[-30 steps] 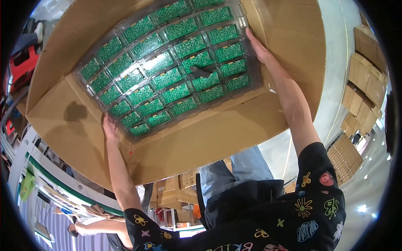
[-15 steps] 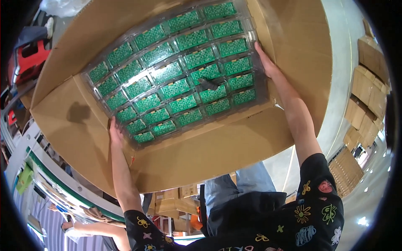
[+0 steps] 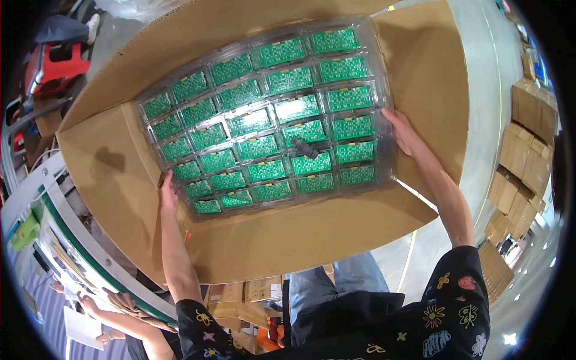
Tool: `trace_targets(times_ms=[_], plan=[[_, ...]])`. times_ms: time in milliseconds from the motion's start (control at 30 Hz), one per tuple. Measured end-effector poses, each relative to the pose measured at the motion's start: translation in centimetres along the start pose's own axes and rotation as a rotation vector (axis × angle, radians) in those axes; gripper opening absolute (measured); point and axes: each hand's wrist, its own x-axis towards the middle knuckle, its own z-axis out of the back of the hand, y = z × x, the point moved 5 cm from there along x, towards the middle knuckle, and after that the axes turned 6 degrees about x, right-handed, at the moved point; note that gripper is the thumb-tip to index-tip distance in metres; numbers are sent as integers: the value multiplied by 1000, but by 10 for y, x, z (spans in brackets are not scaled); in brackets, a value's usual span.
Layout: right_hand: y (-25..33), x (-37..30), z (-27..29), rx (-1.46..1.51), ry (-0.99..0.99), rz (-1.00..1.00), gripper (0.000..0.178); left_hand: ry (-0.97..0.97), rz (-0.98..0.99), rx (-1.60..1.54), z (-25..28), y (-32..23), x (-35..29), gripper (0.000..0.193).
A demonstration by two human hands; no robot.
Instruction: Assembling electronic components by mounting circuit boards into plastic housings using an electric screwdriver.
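Note:
A clear plastic tray [image 3: 282, 210] with rows of green circuit boards [image 3: 288, 78] lies inside an open cardboard box [image 3: 288, 252]. My left hand [image 3: 169, 191] grips its left edge near the lower corner, thumb on the rim and the other fingers mostly hidden. On the opposite side, my right hand [image 3: 401, 131] holds the right edge, fingers partly out of sight under or behind it. A small dark grey object [image 3: 306, 149] of unclear kind rests on the boards right of the middle. Whether the tray touches the box bottom, I cannot tell.
Box flaps stand spread around the tray. To the left runs a white-framed bench with a green edge [image 3: 78, 240]; a co-worker's arm [image 3: 129, 324] is near it. A red stool [image 3: 63, 69] stands far left. Stacked cartons [image 3: 519, 150] line the right side.
Tray and box appear lower and further right in view, with the tray more level. Both hands keep hold of its edges. A white sheet now shows by the co-worker's hands.

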Motion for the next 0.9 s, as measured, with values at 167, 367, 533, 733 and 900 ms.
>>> trace_targets(times_ms=[167, 367, 533, 733, 900], plan=[[5, 0, 2, 15, 8, 43, 72, 147, 12, -29, -14, -7, 0, 88], [-4, 12, -6, 20, -51, 43, 71, 159, -17, -36, -13, -7, -3, 84], [-21, 37, -8, -60, -52, 149, 68, 177, -31, -84, -2, 1, 0, 75], [-22, 29, -8, -38, -98, 80, 67, 209, -57, -143, -2, -2, -2, 64], [-18, 30, -4, 18, -92, 67, 68, 196, -101, -168, -15, -11, -16, 58]])
